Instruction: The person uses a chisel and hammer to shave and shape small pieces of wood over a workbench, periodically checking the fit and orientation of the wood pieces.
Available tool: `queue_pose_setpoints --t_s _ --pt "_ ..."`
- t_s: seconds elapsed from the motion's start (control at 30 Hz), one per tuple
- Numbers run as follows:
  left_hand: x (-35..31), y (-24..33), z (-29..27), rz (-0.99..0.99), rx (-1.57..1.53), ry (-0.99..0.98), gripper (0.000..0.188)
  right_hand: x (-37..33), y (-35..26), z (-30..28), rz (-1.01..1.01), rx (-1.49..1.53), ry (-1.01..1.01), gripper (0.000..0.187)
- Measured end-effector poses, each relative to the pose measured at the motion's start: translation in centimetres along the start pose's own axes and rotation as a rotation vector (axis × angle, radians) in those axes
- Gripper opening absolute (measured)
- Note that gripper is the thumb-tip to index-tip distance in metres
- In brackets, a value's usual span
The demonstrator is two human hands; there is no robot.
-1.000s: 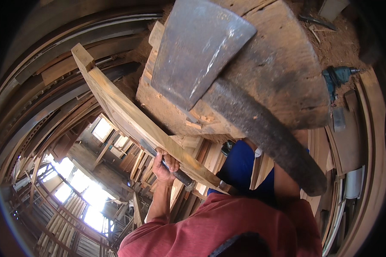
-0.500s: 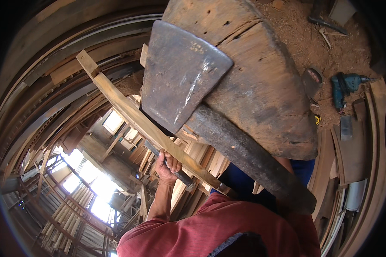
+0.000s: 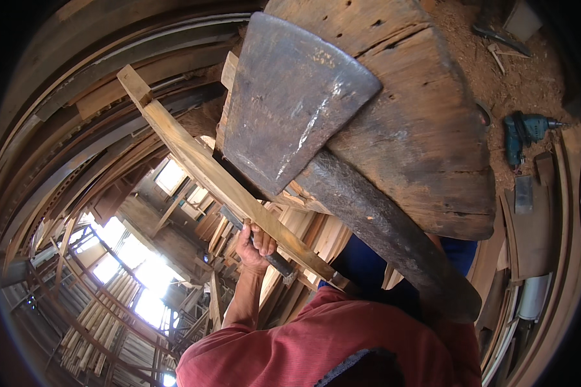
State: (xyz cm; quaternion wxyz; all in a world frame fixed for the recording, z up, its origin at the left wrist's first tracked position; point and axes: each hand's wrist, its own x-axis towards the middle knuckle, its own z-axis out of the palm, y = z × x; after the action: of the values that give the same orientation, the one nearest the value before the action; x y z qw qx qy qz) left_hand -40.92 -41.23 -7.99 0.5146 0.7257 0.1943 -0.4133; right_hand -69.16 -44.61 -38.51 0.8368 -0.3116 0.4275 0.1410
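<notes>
My left hand [image 3: 255,248] is closed round the dark handle of a chisel [image 3: 281,265], whose grey metal end points up and left. Just above it, a long squared wooden beam [image 3: 229,187] slopes from upper left down to my lap, with a notch cut near its far end. An axe [image 3: 297,97] lies across a thick round wooden block [image 3: 419,135], its dark handle reaching toward my right side. My right hand does not show; the block and the axe handle cover that area, where only a sliver of skin appears.
Long boards [image 3: 103,97] are stacked along the left. At right, a teal power drill [image 3: 523,135] lies among wood shavings [image 3: 490,84], above a grey flat block [image 3: 523,193]. More planks curve down the right side. Bright window openings [image 3: 135,264] are at lower left.
The axe and wooden block have shifted right and slightly up in view. The beam has shifted slightly. My left hand keeps its grip on the chisel, almost in the same place.
</notes>
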Motion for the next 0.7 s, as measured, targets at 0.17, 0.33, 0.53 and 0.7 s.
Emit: queue_pose_setpoints --t_s 0.17,0.33,0.53,0.7 --pt "-0.1 -0.1 0.0 0.002 0.001 -0.026 0.027 0.1 -0.9 0.5 -0.039 -0.126 -0.076 0.039" --pt "0.1 0.2 0.2 -0.023 -0.049 -0.021 0.029 -0.3 -2.1 0.5 -0.058 -0.220 -0.130 0.036" --pt "-0.1 0.2 -0.6 -0.036 -0.055 0.035 0.032 0.4 -2.9 0.8 -0.096 -0.272 -0.199 0.034" --pt "-0.2 0.2 -1.2 -0.045 -0.054 0.082 0.033 2.1 -2.5 1.4 -0.143 -0.286 -0.273 0.031"
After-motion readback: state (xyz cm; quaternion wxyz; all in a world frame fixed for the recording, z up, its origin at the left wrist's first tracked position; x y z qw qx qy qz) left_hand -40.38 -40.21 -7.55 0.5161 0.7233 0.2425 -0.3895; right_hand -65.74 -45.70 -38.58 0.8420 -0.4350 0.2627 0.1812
